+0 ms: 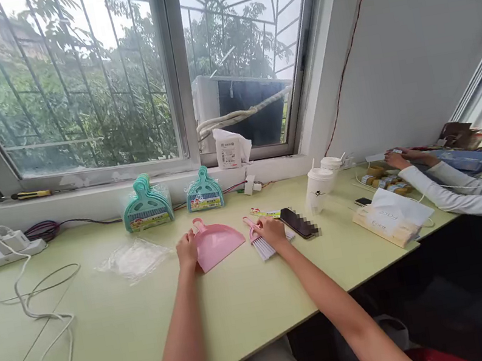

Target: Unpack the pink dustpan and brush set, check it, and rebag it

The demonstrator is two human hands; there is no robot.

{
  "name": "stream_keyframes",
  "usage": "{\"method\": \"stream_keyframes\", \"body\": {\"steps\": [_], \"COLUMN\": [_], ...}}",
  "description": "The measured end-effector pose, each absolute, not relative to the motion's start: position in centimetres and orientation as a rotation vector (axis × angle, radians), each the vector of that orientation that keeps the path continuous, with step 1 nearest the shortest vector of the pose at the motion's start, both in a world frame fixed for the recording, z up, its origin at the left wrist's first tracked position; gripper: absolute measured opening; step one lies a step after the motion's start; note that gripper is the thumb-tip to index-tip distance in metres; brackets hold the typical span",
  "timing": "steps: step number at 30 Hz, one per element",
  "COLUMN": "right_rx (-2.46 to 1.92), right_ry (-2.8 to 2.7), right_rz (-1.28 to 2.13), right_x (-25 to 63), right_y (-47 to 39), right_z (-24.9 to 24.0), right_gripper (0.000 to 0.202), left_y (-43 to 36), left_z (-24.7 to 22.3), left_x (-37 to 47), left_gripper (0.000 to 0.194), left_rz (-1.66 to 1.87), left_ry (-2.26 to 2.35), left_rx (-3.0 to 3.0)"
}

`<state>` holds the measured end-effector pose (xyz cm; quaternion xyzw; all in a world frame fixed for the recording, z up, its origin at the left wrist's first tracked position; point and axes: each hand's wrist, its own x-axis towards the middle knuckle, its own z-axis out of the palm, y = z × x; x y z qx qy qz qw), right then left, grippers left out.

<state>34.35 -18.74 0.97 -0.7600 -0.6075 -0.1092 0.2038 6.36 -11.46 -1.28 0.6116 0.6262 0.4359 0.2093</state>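
The left hand [187, 250] is clamped on the left edge of a pink plastic fan-shaped dustpan [218, 243] on the pale green bench [239, 310]; the right hand [272, 230], apart from it, is closed around a small pink brush with white bristles [263, 247], just right of the dustpan. A crumpled clear plastic bag [134, 258] lies left of the left hand, and a dark flat rectangular object [298, 223] lies beside the right hand

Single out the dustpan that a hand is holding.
It's the pink plastic dustpan, held at its edge by the left hand. The others, wrapped teal plastic dustpans, stand in two groups at the back of the pale green table.
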Motion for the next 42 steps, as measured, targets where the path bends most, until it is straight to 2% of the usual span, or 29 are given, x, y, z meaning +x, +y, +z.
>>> {"method": "stream_keyframes", "body": {"steps": [5, 12, 21, 25, 29, 36, 42], "right_rx": [-2.177, -2.191, -2.243, -2.209, -2.229, -2.214, -2.127], "right_ry": [-1.643, -1.725, -1.692, -1.755, -1.813, -1.804, -1.659], "right_rz": [-0.253, 0.038, -0.056, 0.059, 0.071, 0.098, 0.1], "right_x": [34.6, 35.8, 36.1, 36.6, 36.6, 36.3, 37.2], "right_y": [-18.4, -18.4, -18.6, -18.7, -18.7, -18.8, -18.4], "right_z": [0.8, 1.9, 2.3, 2.3, 2.4, 2.3, 2.3], "right_gripper": [0.026, 0.028, 0.036, 0.036, 0.027, 0.026, 0.028], "left_y": [-11.1, -11.8, -13.2, -14.0, -14.6, -15.5, -16.7], "left_z": [-1.8, -1.6, -1.4, -0.6, 0.4, 0.8, 1.6], "left_x": [6.3, 6.5, 6.1, 6.0, 6.4, 6.7, 8.0], "left_gripper": [0.051, 0.044, 0.047, 0.052, 0.058, 0.04, 0.044], "left_rz": [1.308, 1.214, 1.133, 0.964, 0.814, 0.53, 0.365], "left_ry": [1.714, 1.794, 1.943, 1.967, 2.091, 2.08, 2.022], "left_rx": [1.63, 1.7, 1.779, 1.875, 1.835, 2.052, 2.217]}}
